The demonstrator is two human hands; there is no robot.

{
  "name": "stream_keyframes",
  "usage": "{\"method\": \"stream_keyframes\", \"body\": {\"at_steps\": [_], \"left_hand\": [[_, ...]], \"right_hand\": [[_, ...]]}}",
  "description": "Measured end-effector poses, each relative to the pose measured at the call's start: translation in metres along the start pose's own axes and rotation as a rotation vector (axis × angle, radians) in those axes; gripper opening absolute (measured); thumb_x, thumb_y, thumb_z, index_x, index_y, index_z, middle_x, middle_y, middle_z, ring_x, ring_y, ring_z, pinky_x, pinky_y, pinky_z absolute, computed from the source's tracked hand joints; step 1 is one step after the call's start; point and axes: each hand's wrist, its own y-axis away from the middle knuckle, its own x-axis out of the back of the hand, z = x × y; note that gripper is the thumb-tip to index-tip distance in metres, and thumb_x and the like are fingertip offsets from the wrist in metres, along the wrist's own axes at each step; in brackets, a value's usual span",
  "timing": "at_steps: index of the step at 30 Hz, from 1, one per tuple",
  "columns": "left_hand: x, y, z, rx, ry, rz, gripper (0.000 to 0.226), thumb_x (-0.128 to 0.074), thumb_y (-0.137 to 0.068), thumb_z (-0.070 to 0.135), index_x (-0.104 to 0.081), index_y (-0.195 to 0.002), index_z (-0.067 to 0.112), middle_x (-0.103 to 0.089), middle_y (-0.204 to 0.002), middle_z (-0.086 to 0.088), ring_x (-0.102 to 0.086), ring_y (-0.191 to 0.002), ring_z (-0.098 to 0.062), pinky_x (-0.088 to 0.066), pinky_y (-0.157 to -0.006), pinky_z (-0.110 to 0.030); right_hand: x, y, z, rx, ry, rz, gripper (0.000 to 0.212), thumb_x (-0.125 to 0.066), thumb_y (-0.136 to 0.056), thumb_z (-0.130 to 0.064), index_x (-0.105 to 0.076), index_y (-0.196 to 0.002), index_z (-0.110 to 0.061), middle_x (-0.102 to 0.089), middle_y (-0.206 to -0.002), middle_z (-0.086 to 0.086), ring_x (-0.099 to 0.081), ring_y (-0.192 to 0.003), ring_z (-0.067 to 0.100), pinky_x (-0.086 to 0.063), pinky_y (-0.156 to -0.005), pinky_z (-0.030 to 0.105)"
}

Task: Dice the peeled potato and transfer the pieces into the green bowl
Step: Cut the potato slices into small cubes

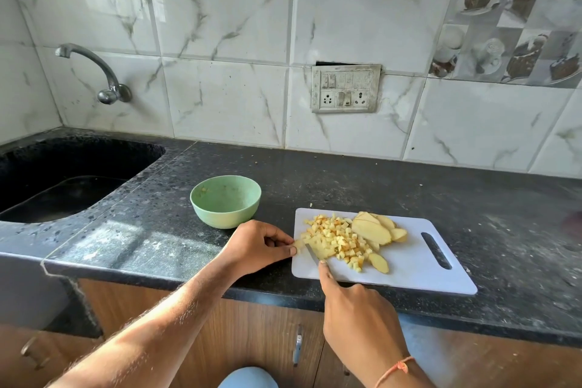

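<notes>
Landmark: white cutting board point(409, 264) lying on the dark speckled desk point(315, 179).
Potato: pile of small yellow diced pieces point(333, 238) on the board's left half; uncut slices point(376, 228) stacked just right of the pile.
Green bowl point(225, 201): on the desk just left of the board, nearly empty.
Left hand point(258, 244): at the board's left edge, its grip pinching a potato strip.
Right hand point(356, 309): at the board's near edge, its grip closed around a knife point(312, 253), forefinger along the blade.
Handling: pieces look light, firm, probably wet and slippery; likely best scooped together, since single cubes scatter easily.
Progress: dicing seems about half done.
</notes>
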Motion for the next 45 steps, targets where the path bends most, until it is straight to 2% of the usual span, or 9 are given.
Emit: {"method": "stream_keyframes", "body": {"at_steps": [5,12,19,22,26,29,32,38,45], "left_hand": [[0.001,0.002,0.0,-0.027,0.021,0.003,0.014,-0.091,-0.08,0.037,-0.081,-0.089,0.035,-0.073,-0.076,0.024,-0.057,-0.064,0.003,-0.05,-0.064,-0.018],[-0.001,0.001,0.0,-0.043,0.0,0.019,0.011,-0.089,-0.081,0.037,-0.081,-0.086,0.032,-0.07,-0.071,0.026,-0.057,-0.062,0.003,-0.047,-0.059,-0.015],[-0.001,0.001,-0.002,-0.042,-0.012,0.03,0.012,-0.09,-0.08,0.038,-0.082,-0.087,0.032,-0.071,-0.072,0.024,-0.057,-0.062,0.003,-0.048,-0.06,-0.015],[-0.002,0.001,-0.003,-0.038,-0.014,0.033,0.013,-0.091,-0.08,0.039,-0.082,-0.087,0.033,-0.072,-0.074,0.023,-0.057,-0.063,0.003,-0.049,-0.06,-0.016],[-0.001,0.001,-0.003,-0.031,-0.016,0.034,0.012,-0.091,-0.079,0.04,-0.081,-0.085,0.034,-0.073,-0.076,0.022,-0.057,-0.064,0.003,-0.048,-0.06,-0.015],[-0.002,0.0,-0.003,-0.026,-0.006,0.034,0.013,-0.091,-0.079,0.04,-0.082,-0.086,0.034,-0.073,-0.075,0.023,-0.058,-0.064,0.003,-0.049,-0.061,-0.015],[-0.002,-0.001,-0.002,-0.001,0.001,0.042,0.014,-0.092,-0.078,0.041,-0.083,-0.086,0.035,-0.073,-0.073,0.022,-0.057,-0.063,0.004,-0.048,-0.061,-0.014],[-0.001,-0.001,0.0,0.043,0.017,0.033,0.011,-0.091,-0.079,0.046,-0.081,-0.083,0.043,-0.076,-0.074,0.016,-0.056,-0.061,0.002,-0.046,-0.057,-0.015],[-0.001,-0.001,0.002,0.073,0.037,0.019,0.01,-0.091,-0.08,0.045,-0.085,-0.086,0.039,-0.076,-0.072,0.014,-0.054,-0.058,0.002,-0.043,-0.055,-0.016]], "right_hand": [[-0.004,-0.009,-0.003,0.016,-0.02,0.035,0.067,-0.036,-0.103,-0.019,-0.012,-0.165,-0.031,-0.07,-0.096,0.004,-0.069,-0.084,0.024,-0.043,-0.059,0.035],[-0.006,-0.015,-0.005,0.017,-0.042,0.049,0.069,-0.037,-0.101,-0.017,-0.013,-0.165,-0.029,-0.069,-0.089,0.002,-0.068,-0.08,0.023,-0.049,-0.06,0.037],[-0.004,-0.019,-0.006,0.014,-0.041,0.057,0.068,-0.037,-0.101,-0.016,-0.015,-0.165,-0.028,-0.065,-0.082,0.0,-0.056,-0.069,0.021,-0.041,-0.057,0.036],[-0.003,-0.021,-0.007,0.002,-0.036,0.055,0.068,-0.037,-0.101,-0.015,-0.016,-0.165,-0.027,-0.054,-0.074,-0.003,-0.052,-0.067,0.021,-0.039,-0.058,0.036],[-0.005,-0.02,-0.01,0.03,-0.05,0.059,0.069,-0.038,-0.102,-0.017,-0.014,-0.165,-0.027,-0.066,-0.085,0.001,-0.062,-0.075,0.024,-0.039,-0.058,0.036],[-0.005,-0.023,-0.007,-0.002,-0.04,0.067,0.067,-0.037,-0.102,-0.016,-0.016,-0.165,-0.026,-0.061,-0.08,-0.001,-0.053,-0.069,0.022,-0.04,-0.059,0.036],[-0.005,-0.022,-0.009,0.014,-0.061,0.098,0.065,-0.037,-0.104,-0.019,-0.016,-0.165,-0.027,-0.06,-0.081,-0.001,-0.054,-0.07,0.02,-0.041,-0.059,0.035],[-0.005,-0.022,-0.018,0.038,-0.057,0.104,0.064,-0.039,-0.102,-0.02,-0.021,-0.163,-0.026,-0.071,-0.1,0.003,-0.067,-0.092,0.024,-0.039,-0.063,0.036],[0.001,-0.024,-0.03,0.011,-0.007,0.013,0.069,-0.039,-0.098,-0.013,-0.02,-0.163,-0.021,-0.072,-0.111,0.009,-0.069,-0.101,0.03,-0.054,-0.075,0.039]]}}
